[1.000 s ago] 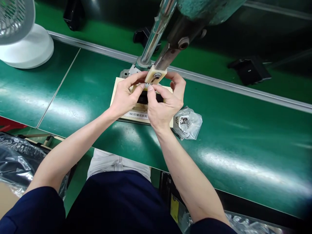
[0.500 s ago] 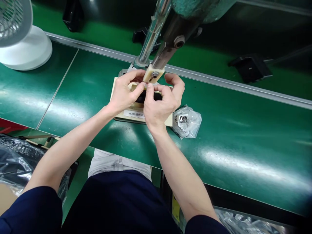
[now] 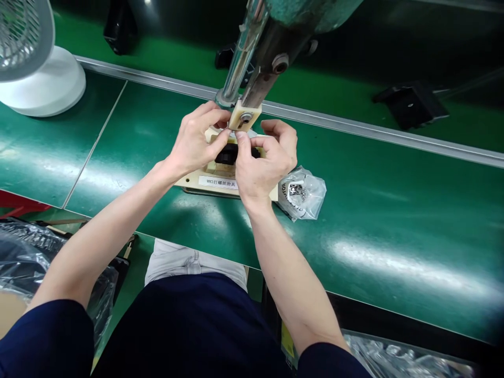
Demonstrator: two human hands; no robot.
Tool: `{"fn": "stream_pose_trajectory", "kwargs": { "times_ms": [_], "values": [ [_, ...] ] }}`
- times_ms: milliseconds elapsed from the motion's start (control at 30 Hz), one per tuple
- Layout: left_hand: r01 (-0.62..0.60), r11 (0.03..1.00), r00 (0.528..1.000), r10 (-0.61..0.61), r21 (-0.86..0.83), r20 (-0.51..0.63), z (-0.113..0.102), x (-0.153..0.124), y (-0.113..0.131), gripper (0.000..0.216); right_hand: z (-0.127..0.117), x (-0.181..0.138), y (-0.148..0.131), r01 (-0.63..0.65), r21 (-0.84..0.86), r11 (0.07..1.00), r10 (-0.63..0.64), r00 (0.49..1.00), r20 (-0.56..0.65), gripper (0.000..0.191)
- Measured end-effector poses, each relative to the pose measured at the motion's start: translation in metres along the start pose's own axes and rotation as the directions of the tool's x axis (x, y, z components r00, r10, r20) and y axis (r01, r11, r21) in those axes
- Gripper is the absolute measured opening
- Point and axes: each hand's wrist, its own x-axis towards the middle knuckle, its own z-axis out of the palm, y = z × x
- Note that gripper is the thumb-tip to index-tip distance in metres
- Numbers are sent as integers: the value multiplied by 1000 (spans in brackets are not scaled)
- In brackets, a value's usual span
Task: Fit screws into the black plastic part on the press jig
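Both hands meet over a cream fixture [image 3: 189,180] with a printed white label, just under the cream block [image 3: 238,116] bolted to the end of a press ram [image 3: 258,89]. My left hand [image 3: 199,137] comes in from the left, thumb and fingers bent together by the block's lower edge. On the other side, my right hand [image 3: 263,165] pinches with thumb and index finger, its other fingers curled. What the fingertips hold is too small and hidden to make out. Below them a black part [image 3: 226,154] sits in the fixture, partly covered by my right hand.
A clear plastic bag [image 3: 313,191] of small shiny metal pieces lies right of the fixture on the green bench [image 3: 374,210]. The press's steel column [image 3: 238,65] rises behind. A white fan [image 3: 43,86] stands at the back left. Black brackets [image 3: 413,105] lie beyond the metal rail.
My left hand has shifted slightly up, uncovering more of the fixture, its label and the black part. My right hand keeps its pinch. The whole view has shifted slightly.
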Motion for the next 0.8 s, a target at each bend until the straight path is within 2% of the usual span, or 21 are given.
{"fn": "stream_pose_trajectory", "kwargs": {
  "times_ms": [200, 433, 567, 633, 700, 800],
  "values": [
    [-45, 998, 999, 44, 41, 13, -1, 1, 2, 18, -3, 3, 1, -14, -33, 999, 15, 999, 34, 31],
    [-42, 996, 999, 43, 82, -10, -1, 4, 3, 23, -1, 3, 0, 55, -74, 996, -55, 998, -5, 31],
    [-77, 992, 997, 78, 104, -10, 0, 6, -1, 18, -6, -2, -2, 114, -105, 988, -112, 993, 25, 29],
    [-114, 986, 993, 118, 120, -28, 0, 7, -1, 12, -21, -1, -3, 177, -120, 977, -175, 984, 29, 26],
    [-135, 982, 988, 144, 130, -56, 0, 7, 6, 6, -47, 9, 0, 243, -124, 962, -243, 970, 15, 22],
    [-84, 987, 994, 91, 137, -53, 1, 5, 19, 2, -101, 53, 9, 295, -131, 946, -301, 953, -26, 13]
  ]
}}
